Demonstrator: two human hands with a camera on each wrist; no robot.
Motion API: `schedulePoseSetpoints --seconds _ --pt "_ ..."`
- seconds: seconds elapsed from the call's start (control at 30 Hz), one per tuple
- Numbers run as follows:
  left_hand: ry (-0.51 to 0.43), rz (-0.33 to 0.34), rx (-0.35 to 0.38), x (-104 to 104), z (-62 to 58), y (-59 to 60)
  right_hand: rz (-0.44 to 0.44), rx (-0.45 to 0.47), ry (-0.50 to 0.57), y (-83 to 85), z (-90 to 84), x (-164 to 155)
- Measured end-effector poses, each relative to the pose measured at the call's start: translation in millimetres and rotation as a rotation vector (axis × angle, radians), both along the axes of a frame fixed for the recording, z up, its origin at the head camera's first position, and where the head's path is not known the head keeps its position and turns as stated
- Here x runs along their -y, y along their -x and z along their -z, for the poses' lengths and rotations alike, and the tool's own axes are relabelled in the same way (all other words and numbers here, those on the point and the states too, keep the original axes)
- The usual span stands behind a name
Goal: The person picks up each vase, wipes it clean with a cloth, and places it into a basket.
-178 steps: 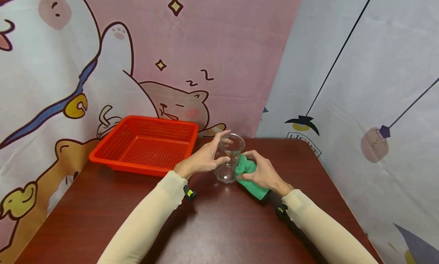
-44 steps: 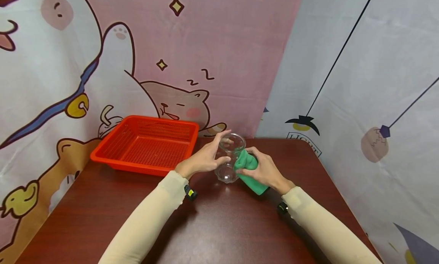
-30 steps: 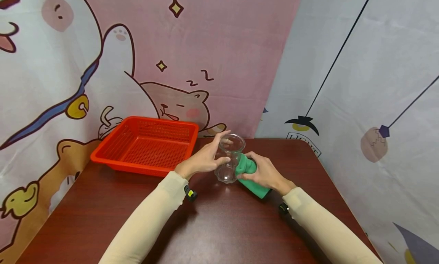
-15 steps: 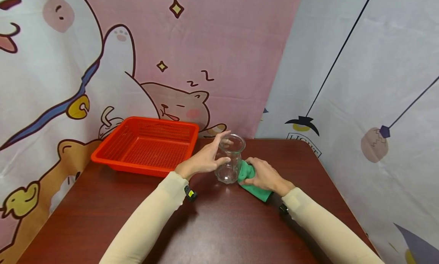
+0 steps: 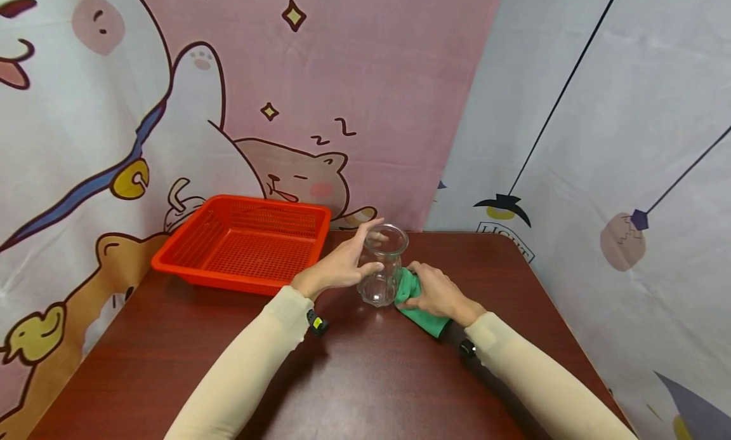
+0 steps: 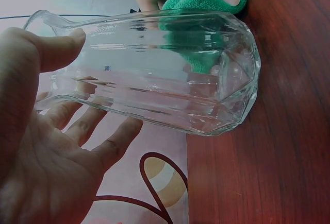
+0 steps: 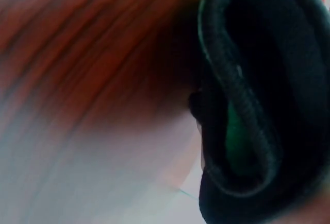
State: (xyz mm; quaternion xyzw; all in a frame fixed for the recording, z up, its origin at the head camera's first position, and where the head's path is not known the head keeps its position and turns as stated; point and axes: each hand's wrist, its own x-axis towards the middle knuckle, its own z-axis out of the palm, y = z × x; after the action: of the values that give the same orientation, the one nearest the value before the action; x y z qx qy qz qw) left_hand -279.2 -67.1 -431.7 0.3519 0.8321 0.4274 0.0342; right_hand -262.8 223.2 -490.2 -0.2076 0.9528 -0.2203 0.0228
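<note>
A clear glass vase [image 5: 379,287] with a flared rim and faceted base stands upright on the table. My left hand [image 5: 341,262] holds it near the neck. In the left wrist view the thumb [image 6: 64,49] lies on the near side and the other fingers are behind the glass. To the vase's right, my right hand [image 5: 438,292] grips a bunched green cloth [image 5: 425,319] against the lower wall. The cloth also shows through the glass [image 6: 139,74] in the left wrist view. Dark, shadowed cloth folds [image 7: 242,80] fill much of the right wrist view.
A red plastic basket [image 5: 240,281] with perforated walls sits at the back left of the dark reddish-brown table [image 5: 365,376]. Cartoon-printed fabric [image 5: 365,97] hangs behind the table and along its right side.
Since 1.5 seconds ago, my right hand has moved the cloth down the vase's right side, toward the base. My left hand and the vase have stayed in place.
</note>
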Motion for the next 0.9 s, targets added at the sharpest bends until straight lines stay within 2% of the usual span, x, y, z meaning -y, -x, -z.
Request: schedulePoseSetpoints --seconds 0.47,0.9 --pt "-0.007 0.008 -0.008 0.4 -1.1 -1.8 -0.031 0.008 0.119 -0.9 2.8 -1.1" --pt "-0.009 0.009 -0.009 0.9 -0.3 -0.8 0.023 0.045 0.252 -4.1 4.5 -4.1"
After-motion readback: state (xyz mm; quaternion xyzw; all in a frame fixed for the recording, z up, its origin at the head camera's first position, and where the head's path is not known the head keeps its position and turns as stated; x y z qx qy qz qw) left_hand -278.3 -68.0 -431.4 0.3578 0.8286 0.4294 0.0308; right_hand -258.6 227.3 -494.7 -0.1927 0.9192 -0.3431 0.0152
